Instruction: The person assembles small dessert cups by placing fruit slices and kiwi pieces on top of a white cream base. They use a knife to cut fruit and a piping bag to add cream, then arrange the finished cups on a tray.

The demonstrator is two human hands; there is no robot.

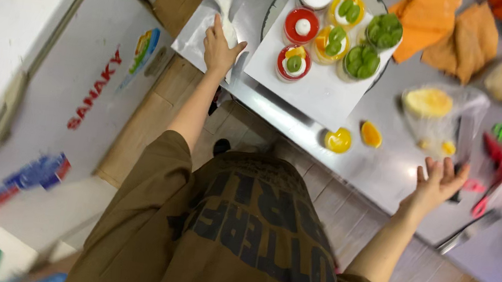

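A: Only the head view to go on. Where are the hands?

B: The left hand (220, 45) lies in the upper middle-left of the frame, palm down and fingers together on a white cloth or paper sheet (197, 35) at the near edge of the grey steel counter (389, 169). It presses flat rather than closing on anything. The right hand (438, 180) is at the right, fingers spread wide and empty, over the counter edge.

A: What sits nearby?

B: Just right of the left hand, a square white board (319, 92) carries a cluster of small clear dessert cups (337, 26) topped with green, orange and red fruit and white cream. Towards the right hand lie two loose orange fruit pieces (355, 137) and a clear plastic bag with a yellow fruit half (431, 106); beyond it, red-handled scissors (481, 205), blurred.

A: Which step would you say this is?

B: I'd judge it a pause between toppings: cups dressed, one hand steadying the sheet, the other reaching towards the tools at right. A next move would call for closing the open grip on something there, which I cannot tell apart in the blur.
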